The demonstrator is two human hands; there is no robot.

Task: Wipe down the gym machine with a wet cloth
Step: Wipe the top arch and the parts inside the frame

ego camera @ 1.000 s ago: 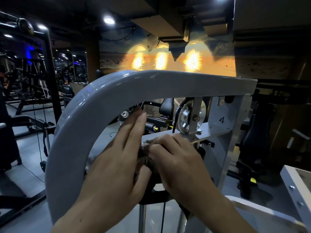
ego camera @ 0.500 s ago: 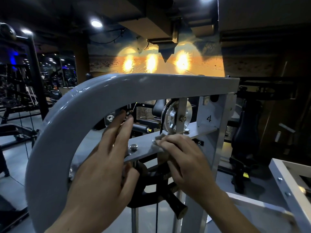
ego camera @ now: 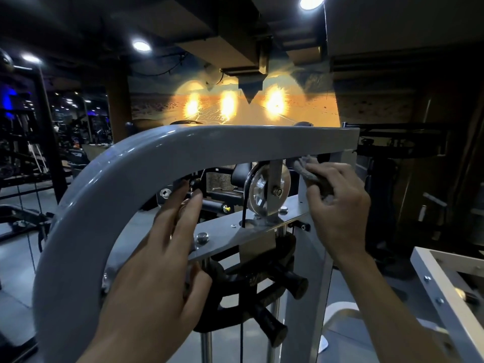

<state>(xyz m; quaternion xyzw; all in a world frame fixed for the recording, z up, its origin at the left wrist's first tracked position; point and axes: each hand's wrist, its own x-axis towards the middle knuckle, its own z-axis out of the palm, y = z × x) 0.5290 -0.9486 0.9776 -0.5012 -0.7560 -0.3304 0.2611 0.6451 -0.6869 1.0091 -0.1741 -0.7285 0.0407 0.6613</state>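
The gym machine's curved grey frame (ego camera: 110,195) arches across the view. A flat grey crossbar (ego camera: 235,231) carries a metal pulley wheel (ego camera: 258,191). My right hand (ego camera: 337,205) grips a crumpled grey cloth (ego camera: 309,171) and holds it against the white upright just under the frame's top beam, right of the pulley. My left hand (ego camera: 162,260) rests with straight fingers on the inner side of the curved frame and the crossbar's left end. Black handles (ego camera: 269,286) sit below the crossbar.
A white frame piece (ego camera: 450,286) with bolts juts in at the lower right. Dark racks and machines (ego camera: 34,142) fill the left background. More dark equipment (ego camera: 408,184) stands behind the upright on the right. A lit mural covers the far wall.
My right hand has carried the cloth from the crossbar up and to the right, to the upright beside the pulley. My left hand has stayed on the frame. The view has shifted.
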